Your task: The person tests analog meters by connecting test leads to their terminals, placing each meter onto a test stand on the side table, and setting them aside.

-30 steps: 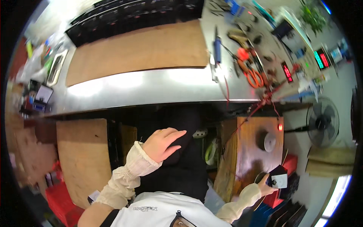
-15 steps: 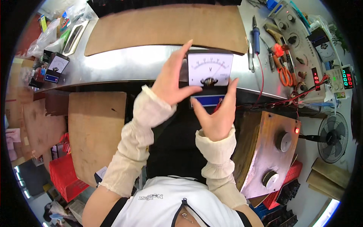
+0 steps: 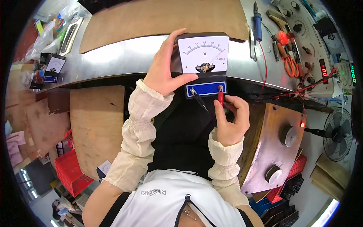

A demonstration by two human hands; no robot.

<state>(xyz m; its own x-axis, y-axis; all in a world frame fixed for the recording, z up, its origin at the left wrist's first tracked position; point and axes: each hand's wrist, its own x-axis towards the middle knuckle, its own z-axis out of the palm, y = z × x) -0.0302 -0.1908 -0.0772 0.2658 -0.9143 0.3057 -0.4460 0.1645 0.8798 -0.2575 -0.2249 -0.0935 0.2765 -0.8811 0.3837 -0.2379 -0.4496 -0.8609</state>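
Observation:
An analog voltmeter (image 3: 202, 55) with a white dial and a black case is tilted up at the bench edge. Its needle leans toward the right end of the scale. My left hand (image 3: 163, 72) grips the meter's left side, thumb across the front below the dial. Along the lower front runs a blue panel (image 3: 206, 89). A black alligator clip (image 3: 198, 99) hangs at the panel's left end. At the right end sits a red alligator clip (image 3: 221, 95), pinched between my right thumb and fingers; my right hand (image 3: 235, 119) partly hides its lead.
A brown board (image 3: 162, 26) covers the back of the metal bench (image 3: 124, 60). To the right lie a soldering iron (image 3: 258, 28), orange-handled scissors (image 3: 291, 66) and a control panel with red digits (image 3: 323, 72). Another meter (image 3: 55, 67) stands far left. A metal-topped box with knobs (image 3: 272, 147) sits lower right.
The meter has tilted and shifted slightly up and left. My right hand has moved from the meter's right side down to the red clip. Both clips now show plainly.

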